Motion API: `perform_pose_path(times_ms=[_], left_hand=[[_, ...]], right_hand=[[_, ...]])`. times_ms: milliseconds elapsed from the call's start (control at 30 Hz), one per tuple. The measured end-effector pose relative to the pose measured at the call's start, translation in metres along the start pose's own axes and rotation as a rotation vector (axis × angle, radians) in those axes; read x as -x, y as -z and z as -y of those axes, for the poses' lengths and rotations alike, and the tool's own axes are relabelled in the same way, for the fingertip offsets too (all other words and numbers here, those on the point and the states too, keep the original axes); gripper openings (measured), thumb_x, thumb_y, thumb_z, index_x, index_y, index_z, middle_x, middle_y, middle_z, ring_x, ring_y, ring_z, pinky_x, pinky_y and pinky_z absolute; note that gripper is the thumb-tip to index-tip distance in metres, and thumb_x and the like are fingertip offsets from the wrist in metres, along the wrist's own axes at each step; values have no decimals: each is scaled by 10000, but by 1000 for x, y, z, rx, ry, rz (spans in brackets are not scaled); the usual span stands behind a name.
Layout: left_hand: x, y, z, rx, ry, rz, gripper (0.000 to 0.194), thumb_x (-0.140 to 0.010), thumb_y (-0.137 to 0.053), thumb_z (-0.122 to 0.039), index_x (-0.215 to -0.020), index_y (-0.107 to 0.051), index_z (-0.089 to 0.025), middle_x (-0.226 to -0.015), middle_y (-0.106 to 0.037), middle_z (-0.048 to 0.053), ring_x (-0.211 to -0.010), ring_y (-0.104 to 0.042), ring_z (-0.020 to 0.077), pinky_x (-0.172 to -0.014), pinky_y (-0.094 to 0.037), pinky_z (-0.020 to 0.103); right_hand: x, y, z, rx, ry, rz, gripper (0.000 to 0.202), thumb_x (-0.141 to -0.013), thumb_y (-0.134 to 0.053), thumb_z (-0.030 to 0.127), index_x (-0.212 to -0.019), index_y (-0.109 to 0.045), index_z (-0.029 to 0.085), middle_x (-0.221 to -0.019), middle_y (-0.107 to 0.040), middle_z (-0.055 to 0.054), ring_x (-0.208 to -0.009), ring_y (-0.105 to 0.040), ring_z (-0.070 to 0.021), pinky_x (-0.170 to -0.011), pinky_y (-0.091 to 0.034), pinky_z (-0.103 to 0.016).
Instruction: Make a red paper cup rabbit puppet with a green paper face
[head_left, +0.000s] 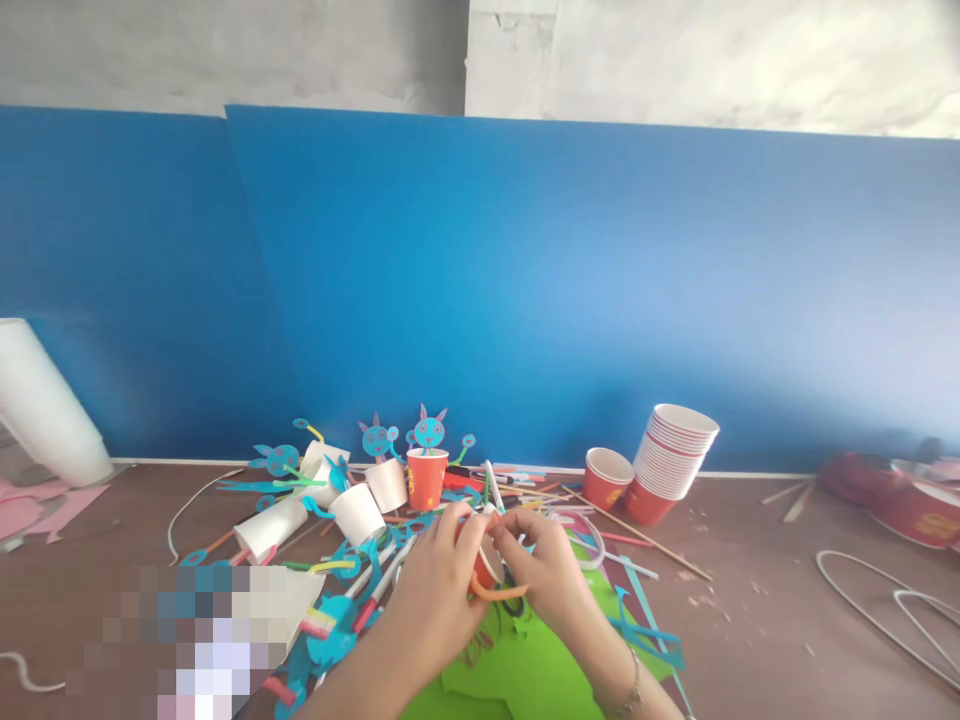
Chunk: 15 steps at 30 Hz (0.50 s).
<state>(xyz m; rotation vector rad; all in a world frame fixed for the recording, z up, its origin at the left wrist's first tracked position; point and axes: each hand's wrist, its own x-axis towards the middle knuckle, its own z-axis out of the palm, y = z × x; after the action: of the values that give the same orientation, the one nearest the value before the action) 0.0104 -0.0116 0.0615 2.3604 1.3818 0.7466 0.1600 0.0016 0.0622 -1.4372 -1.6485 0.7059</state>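
The left hand (444, 565) and right hand (546, 552) come together on a small red paper cup (490, 566), the left curled around its side, the right pinching its upper end, as a bent orange straw (501, 594) juts out below. Nearer lies ragged-edged, flat green paper (495, 672). To the left, smooth white cups (360, 515) lie tipped among blue cutouts (331, 632); farther back, an upright cup (427, 487) bears an eared face (429, 432). Far right rises a ribbed stack (676, 450) of nested cups, before a glossy blue panel (525, 280).
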Motion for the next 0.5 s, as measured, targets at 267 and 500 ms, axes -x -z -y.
perform_pose_path(times_ms=[267,500], left_hand=[[-1,9,-4,149,-23,-13,479,-704,-530,-93,-1150,-471,-255,-1153,-498,73,-1008,-558,240,-810,-472,346],[0,38,0,527,124,111,468,-673,-617,-155,-1110,-478,-244,-986,-605,20,-843,-608,176,-722,-477,256]], right_hand=[[0,3,5,-85,34,-19,200,-736,-500,304,-598,-575,179,-587,-566,-2,-596,-504,-161,-564,-378,-249],[-9,14,-6,134,4,-67,158,-714,-493,247,-589,-572,193,-580,-569,5,-596,-516,-161,-558,-364,-241]])
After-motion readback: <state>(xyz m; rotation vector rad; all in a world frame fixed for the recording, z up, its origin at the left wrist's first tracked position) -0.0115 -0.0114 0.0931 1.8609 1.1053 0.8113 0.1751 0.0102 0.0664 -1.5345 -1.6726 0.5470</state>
